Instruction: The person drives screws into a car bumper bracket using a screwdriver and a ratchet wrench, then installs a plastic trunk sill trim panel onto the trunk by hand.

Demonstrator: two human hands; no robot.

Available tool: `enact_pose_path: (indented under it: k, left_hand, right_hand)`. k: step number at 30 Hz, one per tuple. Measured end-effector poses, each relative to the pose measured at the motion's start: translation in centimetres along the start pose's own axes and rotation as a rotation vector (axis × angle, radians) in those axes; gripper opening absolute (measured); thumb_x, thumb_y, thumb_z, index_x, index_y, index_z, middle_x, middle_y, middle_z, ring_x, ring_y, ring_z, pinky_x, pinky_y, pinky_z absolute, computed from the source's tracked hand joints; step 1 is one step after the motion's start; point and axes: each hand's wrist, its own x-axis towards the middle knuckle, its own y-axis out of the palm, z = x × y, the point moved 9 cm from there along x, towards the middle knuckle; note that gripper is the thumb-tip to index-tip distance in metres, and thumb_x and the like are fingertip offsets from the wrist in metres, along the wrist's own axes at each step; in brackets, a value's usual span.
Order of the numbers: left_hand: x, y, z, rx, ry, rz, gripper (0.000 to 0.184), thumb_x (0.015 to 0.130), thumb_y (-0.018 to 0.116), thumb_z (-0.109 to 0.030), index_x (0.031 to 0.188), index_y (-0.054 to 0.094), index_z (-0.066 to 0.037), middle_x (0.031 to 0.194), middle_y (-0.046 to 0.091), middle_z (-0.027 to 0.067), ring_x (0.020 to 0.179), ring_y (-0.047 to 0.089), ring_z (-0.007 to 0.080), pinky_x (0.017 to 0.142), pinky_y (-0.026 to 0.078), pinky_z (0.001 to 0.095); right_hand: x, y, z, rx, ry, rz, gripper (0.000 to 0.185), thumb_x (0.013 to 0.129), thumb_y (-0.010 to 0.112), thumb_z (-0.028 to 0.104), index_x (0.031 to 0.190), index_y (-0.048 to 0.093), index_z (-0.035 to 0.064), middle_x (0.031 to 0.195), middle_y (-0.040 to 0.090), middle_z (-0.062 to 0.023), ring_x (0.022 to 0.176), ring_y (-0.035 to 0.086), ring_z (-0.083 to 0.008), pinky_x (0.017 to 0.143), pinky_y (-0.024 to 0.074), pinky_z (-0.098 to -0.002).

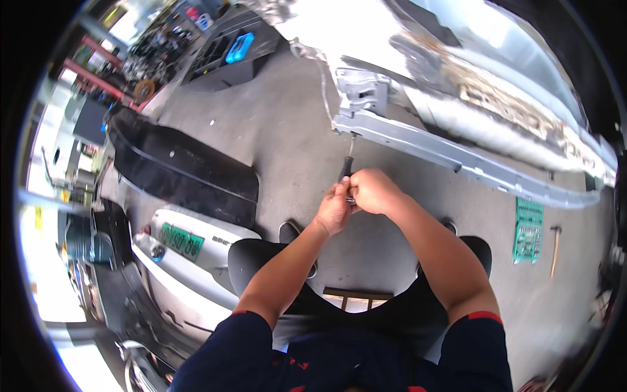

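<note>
A black-handled screwdriver [347,167] points away from me, its thin shaft meeting the near left end of a grey metal bumper beam [418,138]. My left hand [334,209] is closed around the lower end of the handle. Pressed against it from the right, my right hand [376,191] is closed in a fist at the same end. A small shiny metal bit shows between the hands; what it belongs to is hidden. Behind the beam's left end is a grey bracket [363,90], fixed to the stripped car body [444,85].
Left lie a black bumper cover [189,166] and a white panel [206,228] with a green plate [181,241]. Right on the floor are a green socket set case [528,230] and a hammer [555,251]. A blue case [240,48] sits on a dark panel at upper left.
</note>
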Motion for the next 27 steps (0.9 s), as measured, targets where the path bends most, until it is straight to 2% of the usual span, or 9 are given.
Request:
enact_pose_path:
  k: [4, 6, 9, 12, 16, 20, 21, 23, 27]
  left_hand:
    - [-4.1, 1.8, -6.4, 0.517, 0.228, -0.157, 0.058, 0.108, 0.055, -0.043, 0.135, 0.053, 0.009, 0.084, 0.07, 0.0121, 0.079, 0.069, 0.0174, 0.077, 0.058, 0.0323]
    - [-3.0, 0.8, -7.5, 0.953, 0.734, -0.28, 0.057, 0.105, 0.059, -0.033, 0.147, 0.046, 0.002, 0.095, 0.074, 0.0224, 0.075, 0.075, 0.0269, 0.069, 0.059, 0.0379]
    - [-3.9, 3.0, -9.1, 1.71, 0.624, -0.251, 0.061, 0.096, 0.065, -0.031, 0.15, 0.047, -0.011, 0.102, 0.074, 0.0204, 0.076, 0.071, 0.0441, 0.071, 0.059, 0.0473]
    - [-4.7, 2.9, -9.3, 1.409, 0.731, -0.276, 0.056, 0.097, 0.065, -0.029, 0.146, 0.048, -0.008, 0.098, 0.072, 0.019, 0.075, 0.072, 0.0376, 0.07, 0.058, 0.0444]
    - [-4.2, 1.0, -6.8, 0.564, 0.42, -0.299, 0.034, 0.103, 0.061, -0.024, 0.127, 0.051, -0.002, 0.093, 0.064, 0.0099, 0.076, 0.063, 0.017, 0.07, 0.055, 0.0367]
    - [-2.0, 1.8, -3.5, -0.387, 0.067, -0.069, 0.02, 0.107, 0.056, -0.028, 0.109, 0.052, -0.008, 0.079, 0.05, 0.0002, 0.064, 0.048, 0.0136, 0.061, 0.048, 0.0353]
    - [-0.6, 1.4, -3.0, -0.361, 0.11, 0.025, 0.026, 0.106, 0.057, -0.031, 0.107, 0.052, -0.006, 0.082, 0.055, 0.0027, 0.065, 0.051, 0.0143, 0.061, 0.049, 0.036]
    - [-3.6, 0.0, -6.7, 0.434, 0.32, -0.422, 0.031, 0.103, 0.061, -0.032, 0.106, 0.05, -0.003, 0.085, 0.065, 0.0111, 0.067, 0.063, 0.0245, 0.062, 0.053, 0.0419]
    - [-4.1, 0.8, -8.7, 1.178, 0.543, -0.33, 0.038, 0.095, 0.066, -0.029, 0.111, 0.048, 0.0, 0.083, 0.069, 0.0269, 0.082, 0.071, 0.0453, 0.069, 0.055, 0.0535]
  right_hand:
    - [1.2, 0.7, 0.1, 0.344, 0.047, 0.111, 0.024, 0.102, 0.054, 0.012, 0.087, 0.069, 0.0006, 0.075, 0.072, -0.0106, 0.072, 0.072, -0.0212, 0.063, 0.057, -0.0384]
    - [1.0, 0.7, -0.1, 0.347, 0.062, 0.07, 0.024, 0.104, 0.053, 0.013, 0.088, 0.067, 0.0014, 0.079, 0.071, -0.0086, 0.069, 0.069, -0.0172, 0.061, 0.0563, -0.0344]
    - [2.1, 1.2, -2.4, 0.483, 0.111, -0.116, 0.024, 0.106, 0.055, 0.021, 0.091, 0.064, 0.0039, 0.08, 0.068, -0.0058, 0.063, 0.063, -0.0144, 0.058, 0.0536, -0.0294]
    - [2.1, 0.0, -1.6, 0.729, 0.233, -0.147, 0.031, 0.107, 0.056, 0.032, 0.091, 0.063, 0.0061, 0.076, 0.063, -0.0019, 0.059, 0.059, -0.0114, 0.056, 0.05, -0.0258]
    - [3.0, -0.4, -1.4, 0.722, 0.244, -0.121, 0.036, 0.104, 0.063, 0.041, 0.086, 0.061, 0.0095, 0.07, 0.056, 0.0026, 0.051, 0.049, -0.0076, 0.045, 0.0357, -0.0246]
    - [4.1, 0.4, -1.5, 0.871, 0.217, -0.106, 0.035, 0.102, 0.068, 0.039, 0.082, 0.059, 0.0118, 0.064, 0.052, 0.0041, 0.048, 0.043, -0.006, 0.041, 0.0278, -0.0249]
    - [4.5, 0.9, -1.4, 0.916, 0.208, -0.085, 0.034, 0.101, 0.069, 0.039, 0.081, 0.059, 0.0123, 0.064, 0.051, 0.0042, 0.048, 0.043, -0.0058, 0.042, 0.0277, -0.0248]
    - [4.2, 0.9, -1.0, 0.906, 0.259, -0.061, 0.032, 0.102, 0.067, 0.036, 0.081, 0.057, 0.0158, 0.067, 0.05, 0.0045, 0.049, 0.042, -0.0064, 0.044, 0.0286, -0.0243]
    - [4.8, 2.4, -3.3, 1.016, 0.329, -0.019, 0.032, 0.106, 0.061, 0.035, 0.082, 0.054, 0.0147, 0.067, 0.048, 0.0046, 0.053, 0.045, -0.0077, 0.047, 0.0323, -0.025]
